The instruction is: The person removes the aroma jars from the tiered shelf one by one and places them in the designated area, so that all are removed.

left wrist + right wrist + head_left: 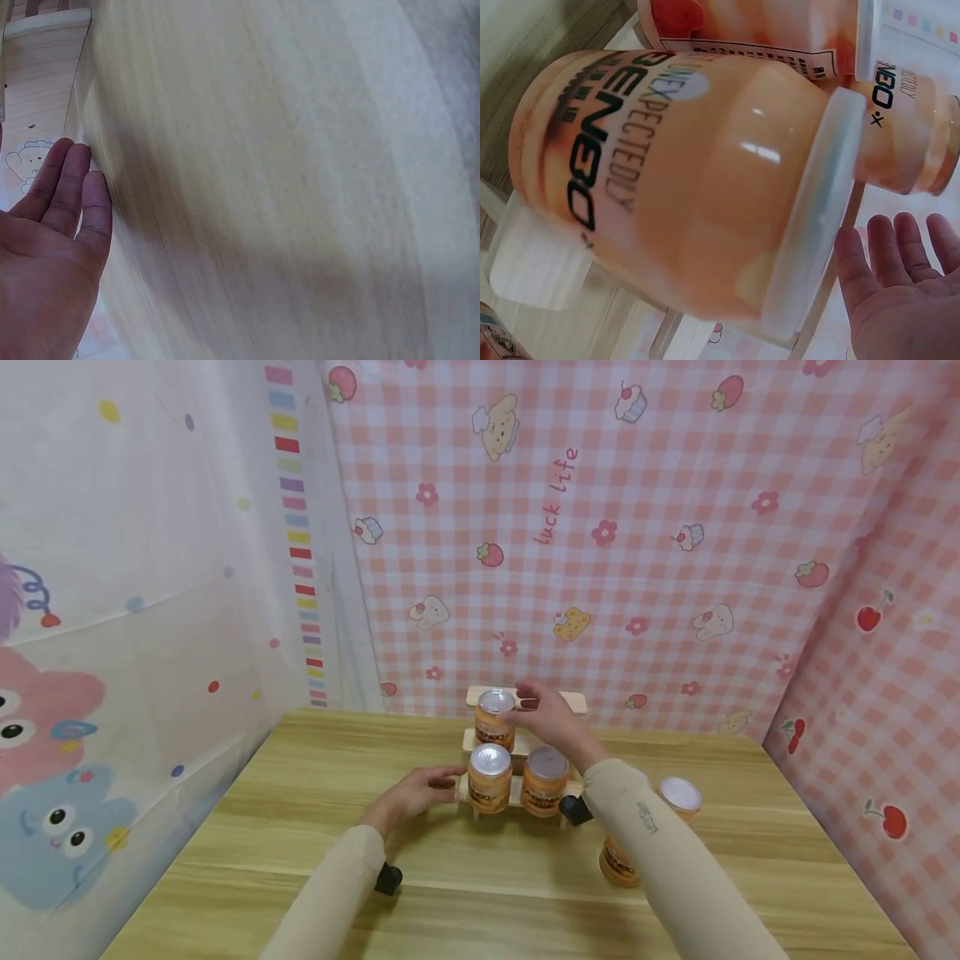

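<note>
A small tiered wooden rack [576, 702] stands near the back of the table. On its middle tier, at the left, sits an orange can [495, 731] with a silver lid. Two similar cans, the front left can [489, 785] and the front right can [543, 787], stand side by side on the lowest tier. My right hand [551, 718] reaches over the rack, its fingers extended close to the middle-tier can. In the right wrist view the front right can [682, 187] looms large. My left hand [45, 255], palm showing and fingers loosely straight, is beside the rack's left side.
To the right, partly behind my right sleeve, are two more orange cans, one farther back [678, 795] and one nearer [618, 864]. A wood-grain table [465, 910] carries everything. Patterned cloths [637, 577] hang behind it and at both sides.
</note>
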The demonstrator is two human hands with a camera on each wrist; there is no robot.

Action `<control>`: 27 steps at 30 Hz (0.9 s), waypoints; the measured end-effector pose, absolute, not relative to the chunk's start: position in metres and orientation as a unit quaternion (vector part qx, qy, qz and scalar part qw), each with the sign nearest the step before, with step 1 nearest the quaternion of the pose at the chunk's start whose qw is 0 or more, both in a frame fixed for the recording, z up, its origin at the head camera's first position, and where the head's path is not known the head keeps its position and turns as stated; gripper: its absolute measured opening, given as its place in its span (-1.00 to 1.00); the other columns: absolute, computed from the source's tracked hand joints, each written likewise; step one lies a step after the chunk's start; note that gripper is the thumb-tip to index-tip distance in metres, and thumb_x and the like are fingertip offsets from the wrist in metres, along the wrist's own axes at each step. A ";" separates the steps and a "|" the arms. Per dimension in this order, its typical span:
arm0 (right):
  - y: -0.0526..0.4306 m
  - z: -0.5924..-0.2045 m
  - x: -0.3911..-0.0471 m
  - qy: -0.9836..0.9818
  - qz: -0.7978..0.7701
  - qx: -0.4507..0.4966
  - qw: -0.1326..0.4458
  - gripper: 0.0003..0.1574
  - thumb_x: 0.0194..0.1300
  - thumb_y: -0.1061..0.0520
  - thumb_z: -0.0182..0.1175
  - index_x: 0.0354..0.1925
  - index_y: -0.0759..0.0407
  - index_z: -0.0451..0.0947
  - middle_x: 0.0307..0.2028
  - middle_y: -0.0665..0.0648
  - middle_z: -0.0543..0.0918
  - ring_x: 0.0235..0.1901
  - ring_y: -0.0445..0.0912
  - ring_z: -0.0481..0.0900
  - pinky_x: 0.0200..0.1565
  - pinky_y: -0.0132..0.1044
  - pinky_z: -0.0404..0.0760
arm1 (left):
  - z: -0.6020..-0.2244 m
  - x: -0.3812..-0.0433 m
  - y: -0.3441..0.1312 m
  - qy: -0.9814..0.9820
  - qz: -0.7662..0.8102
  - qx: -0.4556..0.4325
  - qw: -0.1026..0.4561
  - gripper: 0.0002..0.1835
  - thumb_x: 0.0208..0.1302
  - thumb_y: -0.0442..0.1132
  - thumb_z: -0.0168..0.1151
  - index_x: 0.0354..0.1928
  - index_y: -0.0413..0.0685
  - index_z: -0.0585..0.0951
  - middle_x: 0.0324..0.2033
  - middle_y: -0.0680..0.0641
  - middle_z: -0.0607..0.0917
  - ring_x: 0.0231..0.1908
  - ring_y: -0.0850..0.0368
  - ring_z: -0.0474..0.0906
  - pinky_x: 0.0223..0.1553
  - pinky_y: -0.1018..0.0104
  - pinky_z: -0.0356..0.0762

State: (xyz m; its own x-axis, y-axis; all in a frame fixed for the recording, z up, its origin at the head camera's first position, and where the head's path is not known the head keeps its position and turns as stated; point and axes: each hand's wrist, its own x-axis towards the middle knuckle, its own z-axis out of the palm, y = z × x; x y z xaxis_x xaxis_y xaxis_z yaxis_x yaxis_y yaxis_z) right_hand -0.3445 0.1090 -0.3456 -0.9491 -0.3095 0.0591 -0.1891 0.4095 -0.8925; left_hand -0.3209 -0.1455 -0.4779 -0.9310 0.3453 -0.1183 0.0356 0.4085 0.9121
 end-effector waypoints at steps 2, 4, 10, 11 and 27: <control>0.107 -0.346 -0.344 0.837 -0.521 -0.153 0.062 -0.13 0.25 0.05 0.39 0.39 0.28 0.27 0.31 0.32 0.39 0.29 0.21 0.37 0.27 0.05 0.41 | -0.477 -0.321 -0.146 0.825 0.533 0.115 0.148 -0.49 0.34 -0.23 0.30 0.32 -0.03 0.52 0.21 -0.32 0.53 0.26 -0.23 0.39 0.29 -0.19 0.29; 0.105 -0.345 -0.344 0.835 -0.523 -0.155 0.066 -0.18 0.25 0.06 0.39 0.35 0.28 0.30 0.26 0.31 0.44 0.26 0.20 0.40 0.25 0.05 0.43 | -0.477 -0.320 -0.146 0.825 0.533 0.116 0.149 -0.48 0.33 -0.23 0.30 0.33 -0.02 0.52 0.21 -0.32 0.53 0.27 -0.23 0.39 0.29 -0.19 0.29; 0.102 -0.348 -0.345 0.833 -0.526 -0.156 0.071 -0.14 0.26 0.07 0.39 0.39 0.31 0.27 0.22 0.30 0.49 0.24 0.17 0.43 0.22 0.01 0.47 | -0.474 -0.318 -0.145 0.826 0.531 0.123 0.145 -0.48 0.34 -0.23 0.30 0.33 -0.05 0.51 0.22 -0.32 0.52 0.27 -0.24 0.39 0.30 -0.18 0.29; 0.101 -0.348 -0.345 0.834 -0.525 -0.154 0.071 -0.13 0.26 0.08 0.38 0.40 0.31 0.26 0.22 0.30 0.49 0.24 0.17 0.43 0.21 0.00 0.47 | -0.474 -0.318 -0.144 0.825 0.532 0.123 0.145 -0.48 0.34 -0.23 0.30 0.33 -0.05 0.51 0.22 -0.32 0.52 0.27 -0.24 0.39 0.30 -0.18 0.29; 0.094 -0.351 -0.348 0.839 -0.526 -0.127 0.061 -0.29 0.24 0.06 0.42 0.26 0.25 0.39 0.11 0.21 0.56 0.16 0.11 0.50 0.11 -0.07 0.55 | -0.474 -0.317 -0.147 0.828 0.527 0.124 0.142 -0.47 0.34 -0.22 0.29 0.34 -0.07 0.49 0.22 -0.32 0.52 0.27 -0.24 0.39 0.29 -0.18 0.28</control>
